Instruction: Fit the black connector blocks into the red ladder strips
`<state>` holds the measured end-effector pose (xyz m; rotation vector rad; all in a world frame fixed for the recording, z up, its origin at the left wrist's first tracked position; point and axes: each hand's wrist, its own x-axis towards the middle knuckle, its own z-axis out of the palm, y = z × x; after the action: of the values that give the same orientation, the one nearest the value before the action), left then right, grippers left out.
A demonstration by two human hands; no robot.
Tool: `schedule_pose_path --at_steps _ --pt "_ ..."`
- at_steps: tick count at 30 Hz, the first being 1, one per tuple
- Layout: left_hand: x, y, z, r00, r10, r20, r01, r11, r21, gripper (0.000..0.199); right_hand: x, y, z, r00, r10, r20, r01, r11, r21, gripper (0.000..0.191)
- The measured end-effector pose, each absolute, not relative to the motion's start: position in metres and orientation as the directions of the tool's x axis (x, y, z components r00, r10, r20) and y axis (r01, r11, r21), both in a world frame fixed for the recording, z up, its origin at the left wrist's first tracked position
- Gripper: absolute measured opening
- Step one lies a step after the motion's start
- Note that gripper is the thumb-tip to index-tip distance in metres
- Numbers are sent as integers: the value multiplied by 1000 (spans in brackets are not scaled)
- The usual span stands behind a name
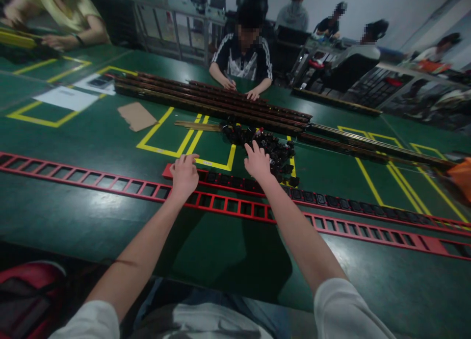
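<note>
Our left hand [185, 174] is over the left end of the far frame [168, 171], fingers half-curled and slightly apart, with nothing visible in its grasp; we cannot tell whether it touches the red edge. Our right hand [257, 160] is at the left near edge of the pile [274, 147] of black parts, fingers loosely spread, gripping nothing we can see; contact with the pile is unclear.

The far frame slants to the tabletop's [110, 221] right side, with black inserts [321, 198] in its slots. The near frame [432, 243] runs just beside it, closer to us, past both sides of our view, green showing through its slots. Between it and the near edge lies a broad green band, giving our forearms room. Between the far frame and the dark strips [213, 101], the pile fills the middle, while taped green surface opens to its left and right.

Thin sticks [198, 126] lie left of the pile, and cardboard [137, 116] and papers [66, 97] farther left. At the far edge, a person [241, 59] works with both hands by the strips; an orange thing [461, 177] is at the right side.
</note>
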<state>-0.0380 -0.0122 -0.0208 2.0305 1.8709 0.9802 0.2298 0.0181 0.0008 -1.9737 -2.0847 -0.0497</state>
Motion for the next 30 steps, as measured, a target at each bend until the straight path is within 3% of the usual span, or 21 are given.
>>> schedule_pose_path --at_steps 4,7,11,14,16,20,30 --pt "-38 -12 -19 -55 933 355 798 -173 577 41 230 19 0 -63 985 161 996 73 -57 35" --pt "-37 -11 -18 -27 929 369 784 -209 584 39 230 11 6 -66 985 162 991 83 -101 21" --pt "-35 -12 -17 96 889 448 700 -381 605 36 220 -2 9 -57 957 286 867 190 -460 13" --pt "-34 -16 -17 248 819 518 604 -549 578 43 203 -18 0 -72 943 325 604 300 -738 27" --pt "-33 -19 -17 360 780 511 557 -620 553 54 192 -30 -9 -96 939 331 470 336 -816 38" --pt "-34 -22 -17 486 752 444 515 -658 550 67 182 -48 -20 -157 913 377 449 406 -796 46" --pt "-33 -21 -20 559 714 421 524 -698 487 65 184 -51 -23 -253 899 358 583 437 -685 44"
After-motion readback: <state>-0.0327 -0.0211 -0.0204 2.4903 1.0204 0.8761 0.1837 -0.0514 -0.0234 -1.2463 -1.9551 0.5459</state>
